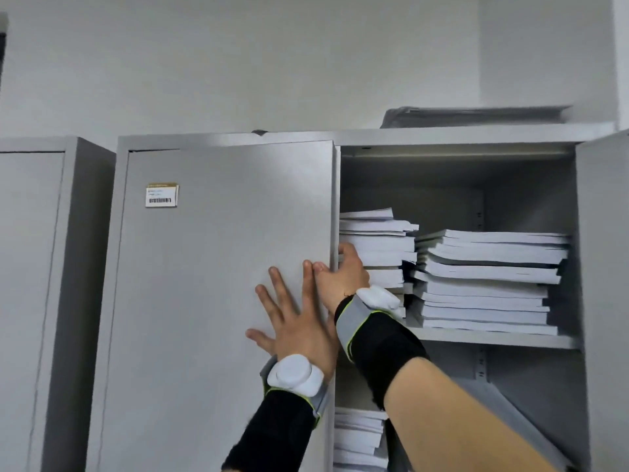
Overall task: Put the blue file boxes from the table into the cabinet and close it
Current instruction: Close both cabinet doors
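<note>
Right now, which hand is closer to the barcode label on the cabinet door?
Left. The left hand lies flat on the door, below and right of the barcode label. The right hand grips the door's edge, further right.

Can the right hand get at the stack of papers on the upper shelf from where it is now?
Probably yes. The right hand grips the edge of the left door, right beside the paper stack. The right door stands open, and nothing lies between hand and papers.
</note>
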A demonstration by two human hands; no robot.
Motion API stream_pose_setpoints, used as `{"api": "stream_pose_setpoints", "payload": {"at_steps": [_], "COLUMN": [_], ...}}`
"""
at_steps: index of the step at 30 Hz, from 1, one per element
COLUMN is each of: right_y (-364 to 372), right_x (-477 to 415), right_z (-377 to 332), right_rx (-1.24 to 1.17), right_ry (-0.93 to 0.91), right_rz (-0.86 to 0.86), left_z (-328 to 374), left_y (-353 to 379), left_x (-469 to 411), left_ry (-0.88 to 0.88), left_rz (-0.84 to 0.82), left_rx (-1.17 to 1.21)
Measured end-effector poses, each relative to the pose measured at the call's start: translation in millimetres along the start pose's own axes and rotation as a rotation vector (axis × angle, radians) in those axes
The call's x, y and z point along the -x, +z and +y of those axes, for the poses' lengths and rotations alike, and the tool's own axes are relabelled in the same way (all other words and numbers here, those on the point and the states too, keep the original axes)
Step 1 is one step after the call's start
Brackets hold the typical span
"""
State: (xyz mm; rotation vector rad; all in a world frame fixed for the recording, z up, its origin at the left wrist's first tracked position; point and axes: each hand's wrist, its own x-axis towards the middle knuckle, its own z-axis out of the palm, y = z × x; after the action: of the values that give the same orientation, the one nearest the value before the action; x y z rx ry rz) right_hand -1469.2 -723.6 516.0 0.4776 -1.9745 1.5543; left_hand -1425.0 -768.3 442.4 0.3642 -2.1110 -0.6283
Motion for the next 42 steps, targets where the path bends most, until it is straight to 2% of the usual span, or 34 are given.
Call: {"api": "stream_pose_setpoints", "payload": {"at_steps": [6, 14, 19, 21, 23, 25, 28, 31, 33, 34, 36, 37, 38, 40, 42], "right_y": [9, 19, -3, -17, -44, -107, -227, -334, -389, -413, -454, -468, -477, -486, -487], "right_x": [-19, -20, -17, -8, 0, 20, 61, 106, 132, 150, 166, 172, 177, 183, 187], "right_z": [10, 14, -8, -14, -13, -18, -40, -67, -75, -78, -68, -59, -50, -31, -17], "right_rx": [-0.03, -0.052, -0.014, 0.052, 0.188, 0.429, 0.892, 1.195, 1.182, 1.168, 1.036, 0.89, 0.739, 0.596, 0.674], "right_ry": [0.023, 0.025, 0.203, 0.258, 0.267, 0.254, 0.23, 0.144, 0.223, 0.363, 0.591, 0.627, 0.634, 0.618, 0.613], "right_rz": [0.032, 0.042, -0.104, -0.11, -0.049, 0.12, 0.42, 0.792, 1.073, 1.143, 1.14, 1.099, 1.059, 1.005, 1.005], "left_z": [0, -28, -31, -36, -39, -35, -34, -30, -29, -26, -20, -17, -10, 6, 24], "left_y": [40, 80, 83, 80, 79, 77, 84, 93, 99, 100, 86, 73, 62, 39, 18], "left_x": [-16, -29, -27, -27, -27, -26, -27, -37, -36, -30, -24, -18, -12, 3, 20], "left_ry": [-0.002, 0.172, 0.187, 0.212, 0.236, 0.247, 0.198, 0.19, 0.211, 0.223, 0.168, 0.134, 0.124, 0.164, 0.272], "left_rz": [0.068, 0.359, 0.329, 0.302, 0.295, 0.285, 0.078, -0.015, -0.029, 0.0, -0.017, -0.034, -0.02, 0.015, 0.006], "left_rx": [-0.048, -0.078, 0.008, 0.063, 0.114, 0.187, 0.304, 0.347, 0.373, 0.353, 0.41, 0.419, 0.407, 0.329, 0.32]}}
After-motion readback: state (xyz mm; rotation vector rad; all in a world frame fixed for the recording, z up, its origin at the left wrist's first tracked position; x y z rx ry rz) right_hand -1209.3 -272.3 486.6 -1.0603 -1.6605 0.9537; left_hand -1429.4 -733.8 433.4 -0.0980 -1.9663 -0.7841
